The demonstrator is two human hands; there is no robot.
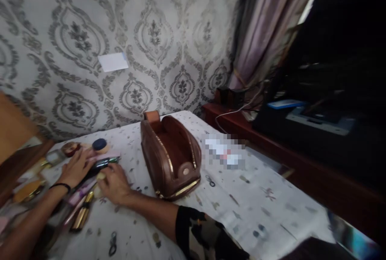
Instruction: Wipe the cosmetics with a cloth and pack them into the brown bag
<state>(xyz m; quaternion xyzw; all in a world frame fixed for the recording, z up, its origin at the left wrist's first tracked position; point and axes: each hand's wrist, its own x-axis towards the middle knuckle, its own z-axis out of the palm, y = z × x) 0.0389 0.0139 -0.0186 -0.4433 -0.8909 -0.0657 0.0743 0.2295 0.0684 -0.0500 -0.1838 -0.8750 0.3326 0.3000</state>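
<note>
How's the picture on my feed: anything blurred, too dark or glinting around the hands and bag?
Head view: brown bag fairly legible, gold zip glinting; left hand, right hand and gold tube soft, blur worsening toward the lower left; far right nearly black; a pixelated patch right of the bag hides what's there.

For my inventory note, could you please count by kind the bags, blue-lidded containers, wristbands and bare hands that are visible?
Brown bag: 1
Blue-lidded container: 1
Dark wristband: 1
Bare hands, left hand and right hand: 2
Total: 5
</note>
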